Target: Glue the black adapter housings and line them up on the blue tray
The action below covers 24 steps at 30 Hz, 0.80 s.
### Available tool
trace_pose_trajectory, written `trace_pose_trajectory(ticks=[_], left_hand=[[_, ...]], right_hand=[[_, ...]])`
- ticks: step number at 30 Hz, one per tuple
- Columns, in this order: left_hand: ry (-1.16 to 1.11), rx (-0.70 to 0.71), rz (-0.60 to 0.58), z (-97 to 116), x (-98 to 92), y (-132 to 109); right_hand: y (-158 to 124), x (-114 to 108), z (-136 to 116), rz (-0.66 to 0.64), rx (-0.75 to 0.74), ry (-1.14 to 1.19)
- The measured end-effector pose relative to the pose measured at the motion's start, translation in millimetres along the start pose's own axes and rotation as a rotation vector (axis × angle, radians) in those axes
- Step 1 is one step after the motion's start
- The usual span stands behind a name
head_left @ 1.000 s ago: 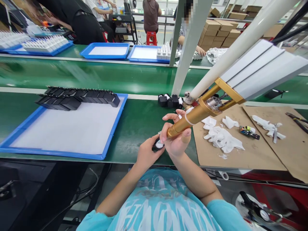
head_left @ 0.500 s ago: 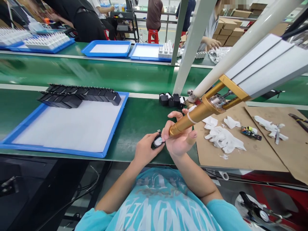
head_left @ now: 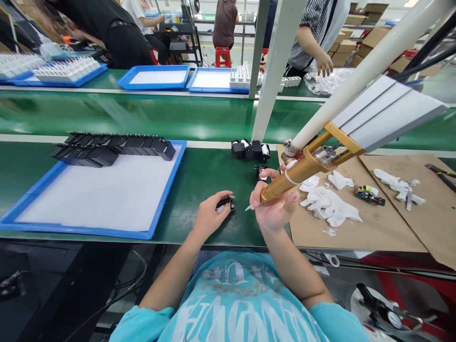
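Head view | left hand (head_left: 210,217) pinches small black part (head_left: 225,204) | right hand (head_left: 274,209) clenched round gold dispensing tool (head_left: 295,175), nozzle just beside part | next: steady tip onto it

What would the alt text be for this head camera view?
At a green workbench, the left hand holds a small black part while the right hand grips a gold dispensing tool. A blue tray of black parts sits left.

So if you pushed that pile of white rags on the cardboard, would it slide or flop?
The white rags look crumpled and thin, so they would probably bunch up and flop. They seem light, and the cardboard looks rough enough to drag them.
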<state>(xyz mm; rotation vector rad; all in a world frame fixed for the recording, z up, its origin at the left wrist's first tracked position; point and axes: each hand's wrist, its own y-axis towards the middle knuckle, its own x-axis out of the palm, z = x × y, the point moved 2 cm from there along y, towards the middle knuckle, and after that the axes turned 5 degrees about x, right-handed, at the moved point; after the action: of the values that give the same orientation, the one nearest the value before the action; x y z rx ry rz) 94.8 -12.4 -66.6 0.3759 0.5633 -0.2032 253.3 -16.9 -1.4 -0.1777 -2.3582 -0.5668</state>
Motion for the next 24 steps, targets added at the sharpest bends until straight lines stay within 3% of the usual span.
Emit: trace_pose_trajectory(ticks=[3, 7, 10, 16, 21, 24], left_hand=[[0.029, 0.142, -0.031, -2, -2.0, 0], [0.148, 0.311, -0.174, 2, -12.6, -4], [0.266, 0.38, -0.156, 5, -15.7, -10], [0.295, 0.375, -0.038, 7, -7.1, -15], [0.211, 0.362, -0.163, 5, -6.1, -5], [0.326, 0.364, -0.247, 4, -6.3, -2]], right_hand=[[0, -3, -2, 0.0, 0.001, -0.004], [0, -7, -3, 0.001, -0.005, 0.005], [1, -10, -4, 0.003, -0.006, 0.008], [1, -12, -3, 0.021, 0.012, -0.006], [2, -13, -3, 0.017, 0.015, -0.011], [2, -14, -4, 0.017, 0.01, -0.014]])
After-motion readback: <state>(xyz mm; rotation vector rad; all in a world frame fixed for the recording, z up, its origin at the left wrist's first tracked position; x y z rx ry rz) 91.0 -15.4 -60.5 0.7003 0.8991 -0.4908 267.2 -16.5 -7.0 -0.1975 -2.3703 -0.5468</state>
